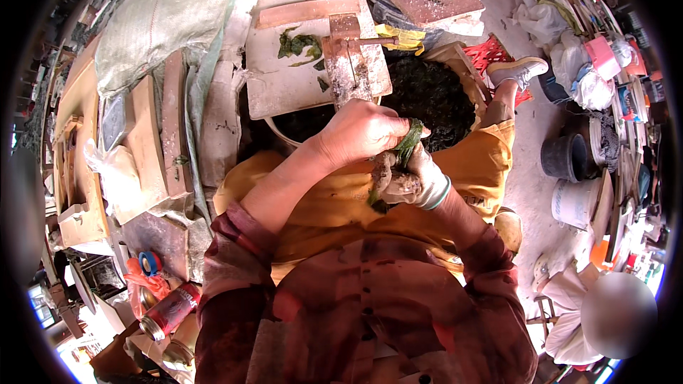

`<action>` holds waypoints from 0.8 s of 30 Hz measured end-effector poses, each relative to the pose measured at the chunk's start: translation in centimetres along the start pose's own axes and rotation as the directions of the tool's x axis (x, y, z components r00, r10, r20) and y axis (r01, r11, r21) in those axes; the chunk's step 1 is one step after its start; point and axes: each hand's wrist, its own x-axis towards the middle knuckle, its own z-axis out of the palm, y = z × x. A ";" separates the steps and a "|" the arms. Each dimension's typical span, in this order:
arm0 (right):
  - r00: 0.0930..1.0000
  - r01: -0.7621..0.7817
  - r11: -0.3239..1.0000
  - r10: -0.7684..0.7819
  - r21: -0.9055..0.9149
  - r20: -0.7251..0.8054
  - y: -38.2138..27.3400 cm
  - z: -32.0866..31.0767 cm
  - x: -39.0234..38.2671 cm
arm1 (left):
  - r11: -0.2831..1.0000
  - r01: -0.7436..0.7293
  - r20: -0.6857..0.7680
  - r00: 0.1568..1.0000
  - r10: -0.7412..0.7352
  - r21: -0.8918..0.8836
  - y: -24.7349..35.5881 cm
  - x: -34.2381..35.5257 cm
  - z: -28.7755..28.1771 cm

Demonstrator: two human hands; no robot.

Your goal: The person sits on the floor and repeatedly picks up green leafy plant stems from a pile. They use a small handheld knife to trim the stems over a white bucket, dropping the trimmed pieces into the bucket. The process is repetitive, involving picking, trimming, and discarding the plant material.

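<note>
While the left hand (363,131) is bare and folded into a closed grip around a wad of green leaves (409,141), the right hand (409,181), in a soiled work glove, closes on the lower end of the same wad, so the two grips meet with the leaves pinched between them. Just beyond the grips sits a tub of dark wet greens (427,96), and over its near rim lies a pale board (284,78) with a wooden chopping blade (346,64). To wring or roll the wad well, both grips should likely stay tight and close together, directly above the yellow apron (334,203), so loose scraps fall into the lap. Both forearms rise from below, elbows bent; the left wrist arches over the top, the right wrist turns palm-up beneath.
</note>
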 end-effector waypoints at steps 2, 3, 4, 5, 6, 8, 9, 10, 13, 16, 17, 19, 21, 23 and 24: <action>0.978 -0.174 0.942 0.132 0.288 0.161 0.1 -0.8 1.1 | 0.989 -0.061 -0.038 0.997 0.066 0.134 -0.6 -0.1 -0.4; 0.952 -0.188 0.952 0.116 0.242 0.285 -0.2 -0.6 1.6 | 0.984 -0.066 -0.093 0.992 0.082 0.164 -0.6 0.0 -0.3; 0.910 -0.189 0.962 0.097 0.195 0.403 -0.7 0.5 2.0 | 0.979 -0.069 -0.148 0.984 0.099 0.193 -0.4 0.0 -0.3; 0.987 -0.049 0.990 0.028 0.131 0.157 -1.1 1.8 1.8 | 0.973 -0.071 -0.201 0.973 0.117 0.222 -0.3 0.1 -0.2; 0.994 0.068 0.997 -0.065 0.033 -0.090 -1.8 5.0 1.4 | 0.963 -0.060 -0.260 0.957 0.131 0.264 -0.5 0.0 -0.1; 0.876 0.135 0.911 -0.293 -0.390 -0.383 -3.0 5.9 1.6 | 0.912 -0.017 -0.317 0.935 0.160 0.410 -1.0 -0.1 0.2; 0.890 0.197 0.858 -0.359 -0.475 -0.281 -3.6 5.1 1.3 | 0.877 0.009 -0.343 0.922 0.178 0.480 -1.3 -0.1 0.2; 0.844 0.168 0.748 -0.446 -0.642 -0.299 -4.0 4.5 1.1 | 0.876 0.049 -0.373 0.915 0.152 0.479 -1.4 0.1 0.5; 0.712 0.248 0.638 -0.630 -0.729 -0.309 -3.8 4.3 1.6 | 0.877 0.196 -0.317 0.947 -0.054 0.438 -1.1 0.4 0.1; 0.861 0.050 0.561 -0.443 -0.826 -0.249 -5.5 2.8 0.4 | 0.907 0.267 -0.227 0.953 -0.199 0.325 -1.3 0.0 -0.2; 0.798 0.134 0.350 -0.592 -0.927 -0.108 -4.7 0.9 1.4 | 0.924 0.271 -0.225 0.951 -0.214 0.268 -1.5 0.0 0.1; 0.803 0.223 0.089 -0.581 -0.971 0.131 -5.0 0.6 1.5 | 0.929 0.313 -0.213 0.939 -0.270 0.199 -1.7 0.0 0.4; 0.687 0.253 -0.268 -0.627 -0.930 0.367 -5.3 -0.1 2.4 | 0.945 0.312 -0.243 0.929 -0.281 0.099 -2.0 0.1 1.3; 0.695 0.213 -0.142 -0.674 -0.967 0.252 -5.6 -0.3 2.8 | 0.957 0.262 -0.288 0.933 -0.218 0.124 -2.1 0.3 1.2; 0.757 0.154 0.166 -0.653 -0.974 0.008 -5.9 0.6 2.7 | 0.961 0.240 -0.311 0.932 -0.188 0.138 -2.2 0.2 1.2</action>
